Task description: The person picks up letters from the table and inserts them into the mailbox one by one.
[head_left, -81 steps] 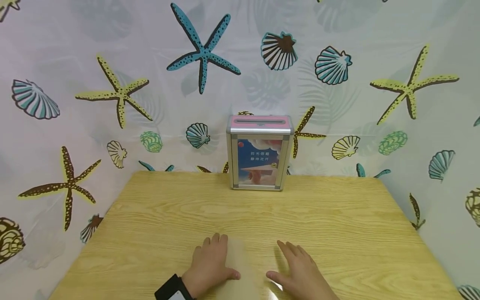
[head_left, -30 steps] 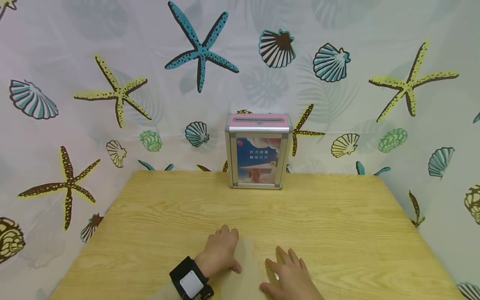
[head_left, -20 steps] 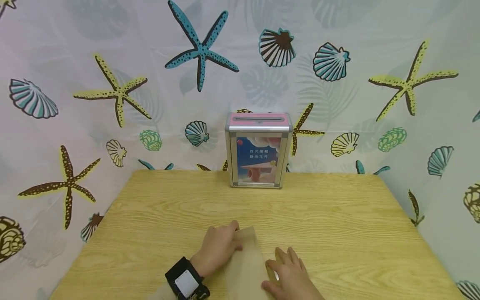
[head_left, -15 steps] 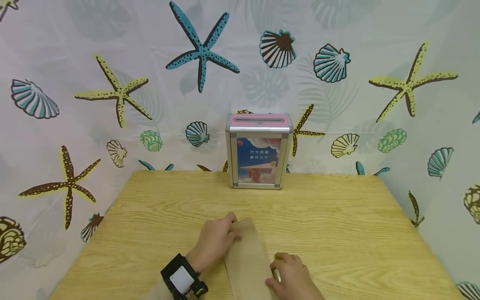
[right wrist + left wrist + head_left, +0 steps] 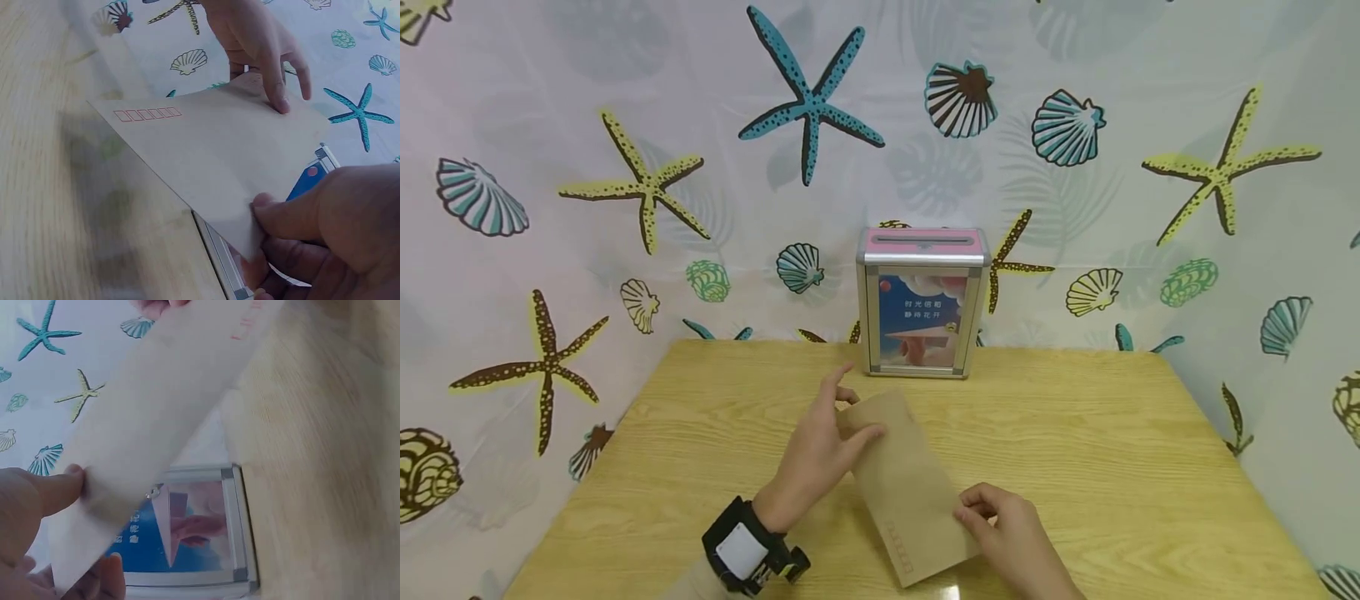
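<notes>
A brown kraft envelope [image 5: 910,492] with a row of small red boxes near one end is raised off the table, tilted between both hands. My left hand [image 5: 816,446] pinches its far-left end, thumb on top and fingers beneath. On the near-right side my right hand [image 5: 1007,525] pinches the edge between thumb and fingers. In the right wrist view the envelope [image 5: 206,150] bends slightly, its red boxes facing up. The left wrist view shows the left thumb pressed on the envelope [image 5: 144,400].
A letter box [image 5: 922,304] with a silver frame, pink slotted top and blue picture front stands at the table's back edge. The wooden table [image 5: 1105,433] is backed by a curtain [image 5: 700,75] printed with starfish and shells. A black wrist strap [image 5: 741,546] sits on the left wrist.
The left hand has gone from lying beside the envelope to pinching its far end, lifting it and moving forward. The right hand, earlier relaxed beside it, now pinches the near-right edge.
</notes>
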Available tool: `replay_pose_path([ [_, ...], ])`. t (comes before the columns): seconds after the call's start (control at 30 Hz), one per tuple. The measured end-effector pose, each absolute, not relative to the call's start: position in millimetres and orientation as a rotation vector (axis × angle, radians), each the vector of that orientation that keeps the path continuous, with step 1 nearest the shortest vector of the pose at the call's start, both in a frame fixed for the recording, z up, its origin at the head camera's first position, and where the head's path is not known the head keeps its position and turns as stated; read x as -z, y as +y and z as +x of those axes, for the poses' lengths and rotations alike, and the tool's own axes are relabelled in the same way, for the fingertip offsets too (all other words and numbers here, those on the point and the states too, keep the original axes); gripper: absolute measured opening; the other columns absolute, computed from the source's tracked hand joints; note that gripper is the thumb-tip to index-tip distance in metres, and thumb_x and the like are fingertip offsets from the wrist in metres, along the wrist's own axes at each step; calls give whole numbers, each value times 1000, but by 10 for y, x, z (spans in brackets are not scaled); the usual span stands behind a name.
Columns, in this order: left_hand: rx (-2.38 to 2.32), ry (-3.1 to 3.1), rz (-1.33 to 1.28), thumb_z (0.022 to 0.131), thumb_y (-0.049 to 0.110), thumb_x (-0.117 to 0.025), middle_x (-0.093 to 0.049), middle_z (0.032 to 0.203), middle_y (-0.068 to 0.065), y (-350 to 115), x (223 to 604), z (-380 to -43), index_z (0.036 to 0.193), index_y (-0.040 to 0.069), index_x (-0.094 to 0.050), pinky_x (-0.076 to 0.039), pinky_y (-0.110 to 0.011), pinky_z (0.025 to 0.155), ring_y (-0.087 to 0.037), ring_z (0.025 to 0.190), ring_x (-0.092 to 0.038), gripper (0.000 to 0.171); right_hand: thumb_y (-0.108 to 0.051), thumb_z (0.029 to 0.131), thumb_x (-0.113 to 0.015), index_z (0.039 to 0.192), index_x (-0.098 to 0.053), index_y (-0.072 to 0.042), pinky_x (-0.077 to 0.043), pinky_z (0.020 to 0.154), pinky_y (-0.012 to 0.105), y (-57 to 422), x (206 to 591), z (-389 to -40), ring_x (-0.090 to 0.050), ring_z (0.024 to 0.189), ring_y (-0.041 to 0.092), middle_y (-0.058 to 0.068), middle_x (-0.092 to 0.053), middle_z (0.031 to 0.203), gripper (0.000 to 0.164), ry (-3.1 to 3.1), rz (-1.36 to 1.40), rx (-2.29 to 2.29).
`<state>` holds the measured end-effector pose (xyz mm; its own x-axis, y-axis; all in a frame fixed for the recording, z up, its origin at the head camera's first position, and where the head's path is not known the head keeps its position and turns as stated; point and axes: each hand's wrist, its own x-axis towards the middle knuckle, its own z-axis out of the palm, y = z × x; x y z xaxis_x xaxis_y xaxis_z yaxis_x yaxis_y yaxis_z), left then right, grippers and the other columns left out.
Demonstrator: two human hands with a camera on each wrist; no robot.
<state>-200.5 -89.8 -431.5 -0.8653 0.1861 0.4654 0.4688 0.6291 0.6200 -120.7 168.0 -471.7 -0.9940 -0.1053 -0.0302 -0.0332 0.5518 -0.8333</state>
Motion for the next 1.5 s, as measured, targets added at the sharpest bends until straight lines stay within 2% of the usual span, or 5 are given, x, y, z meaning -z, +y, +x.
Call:
replay_pose_path([
  [0.23, 1439, -2343, -491, 85, 15, -86, -43, 147, -14, -903, 4353, -1972, 165, 17, -9, -55, -30, 74, -22, 97, -61, 110, -11, 95, -72, 99, -75, -9, -51, 73, 23, 1668, 4636, -1186, -64, 80, 7, -4, -72, 86, 5, 2750, 52, 1547],
  [0.47, 1628, -2475, -563, 90, 27, -82, -51, 143, -11, -803, 4421, -1862, 165, 21, -6, -55, -29, 73, -23, 100, -64, 107, -7, 96, -71, 101, -74, -7, -53, 76, 21, 1670, 4566, -1215, -68, 83, 6, 0, -75, 93, 5, 2802, 68, 1758],
  [0.63, 1555, -2602, -864, 96, 32, -74, -66, 125, -9, -680, 4597, -1746, 155, 11, -37, -55, -24, 68, -10, 93, -67, 73, -10, 98, -70, 103, -73, -8, -54, 80, 21, 1665, 4533, -1215, -68, 84, 6, -1, -78, 94, 6, 2875, -1, 1897],
  [0.83, 1411, -2563, -1024, 98, 25, -69, -75, 86, 4, -637, 4676, -1712, 103, 15, -73, -51, -18, 60, -1, 71, -65, 12, -12, 96, -72, 99, -73, -8, -53, 81, 22, 1664, 4513, -1222, -66, 85, 7, -2, -77, 94, 5, 2878, -64, 1971],
  [1.5, 729, -2484, -1035, 95, 12, -75, -76, 96, 0, -748, 4165, -2836, 108, 11, -73, -57, -27, 73, -13, 83, -69, 13, -4, 93, -73, 96, -72, -8, -58, 78, 52, 1903, 3986, -2344, -73, 87, 26, 8, -75, 92, 5, 3276, -945, 1298],
])
